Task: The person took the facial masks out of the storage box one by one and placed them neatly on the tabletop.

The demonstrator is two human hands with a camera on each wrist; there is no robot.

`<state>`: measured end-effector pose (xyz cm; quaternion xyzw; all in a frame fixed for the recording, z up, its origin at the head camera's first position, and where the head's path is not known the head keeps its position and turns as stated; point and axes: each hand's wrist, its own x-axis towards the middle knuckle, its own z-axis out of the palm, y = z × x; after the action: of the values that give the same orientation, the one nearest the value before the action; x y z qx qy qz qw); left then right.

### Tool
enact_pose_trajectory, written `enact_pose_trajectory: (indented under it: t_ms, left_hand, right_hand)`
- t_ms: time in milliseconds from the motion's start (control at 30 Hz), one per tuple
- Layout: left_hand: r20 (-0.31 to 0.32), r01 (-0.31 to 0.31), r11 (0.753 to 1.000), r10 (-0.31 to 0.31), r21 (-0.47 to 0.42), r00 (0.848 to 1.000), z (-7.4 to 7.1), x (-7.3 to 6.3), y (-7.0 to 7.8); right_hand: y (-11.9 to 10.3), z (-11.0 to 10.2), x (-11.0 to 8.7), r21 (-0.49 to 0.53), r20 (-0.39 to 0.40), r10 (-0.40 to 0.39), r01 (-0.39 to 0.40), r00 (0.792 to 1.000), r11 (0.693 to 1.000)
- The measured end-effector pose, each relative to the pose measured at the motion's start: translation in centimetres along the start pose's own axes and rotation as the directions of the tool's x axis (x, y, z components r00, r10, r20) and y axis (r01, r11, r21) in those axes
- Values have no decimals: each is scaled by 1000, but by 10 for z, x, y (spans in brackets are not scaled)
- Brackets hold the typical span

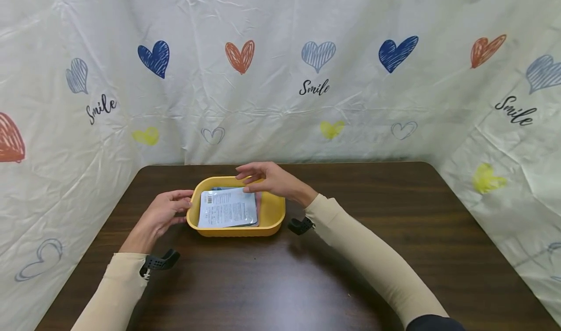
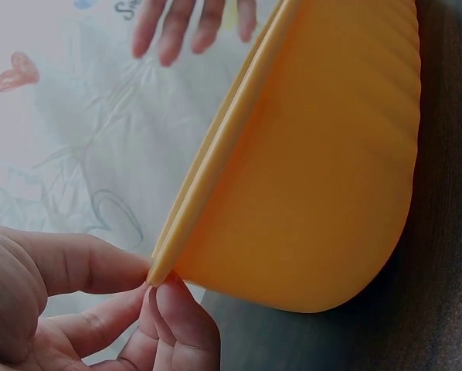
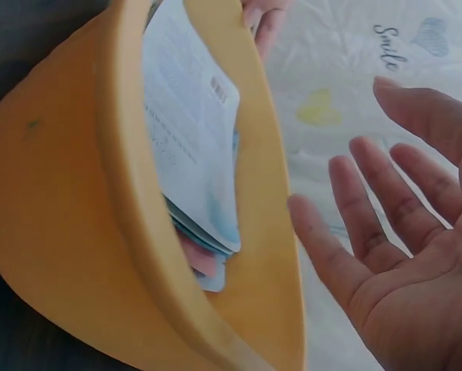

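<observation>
A yellow plastic basket [image 1: 238,232] stands on the table, left of its middle. My left hand [image 1: 163,210] pinches the left end of its rim [image 2: 215,154] between thumb and fingertips. Inside the basket lies a stack of flat packets, the top one a pale blue packet [image 1: 228,208] with small print and a barcode. Pink and darker blue edges show beneath it in the right wrist view. Over the right half of the basket hovers my right hand [image 1: 278,180], its fingers spread and relaxed, with nothing in them [image 3: 416,255].
The dark wooden table [image 1: 372,253] extends to the right and in front of the basket. A white cloth [image 1: 271,107] printed with hearts and the word Smile hangs behind and at both sides. Black wrist straps [image 1: 162,261] are on both sleeves.
</observation>
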<state>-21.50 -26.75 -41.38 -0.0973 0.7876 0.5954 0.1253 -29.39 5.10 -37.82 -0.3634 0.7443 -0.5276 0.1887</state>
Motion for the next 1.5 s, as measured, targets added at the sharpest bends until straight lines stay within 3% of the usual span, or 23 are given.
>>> enact_pose_trajectory:
  t_ms: [167,400,633,833,1033,1167,1300,1400,1500]
  left_hand:
    - [-4,-1,1000,1,2,1000,1,0,2]
    - [-11,1,1000,-1,11,1000,1,0,1]
    - [-12,8,1000,-7,4,1000,2,0,0]
    - [-13,11,1000,-11,3,1000,3,0,1]
    - [-21,8,1000,-7,12,1000,3,0,1]
    - [-24,-1,1000,2,16,1000,3,0,1]
    - [-25,1,1000,-1,11,1000,3,-1,1]
    - [-24,8,1000,-7,12,1000,2,-1,1]
    - [-23,16,1000,-16,18,1000,2,-2,2]
  right_hand:
    - [6,2,8,7,56,60,-61,997,998]
    - [12,6,14,15,70,144,-145,987,989]
    - [13,11,18,24,104,166,-169,981,985]
    - [13,12,17,1,78,177,-178,981,984]
    - [16,12,15,70,56,184,-188,981,980]
    - [17,13,13,64,20,190,-190,982,980]
    - [17,18,12,127,-88,204,-192,975,973]
    - [16,22,12,223,-184,239,-197,953,955]
    - [14,24,11,315,-231,290,-210,929,925]
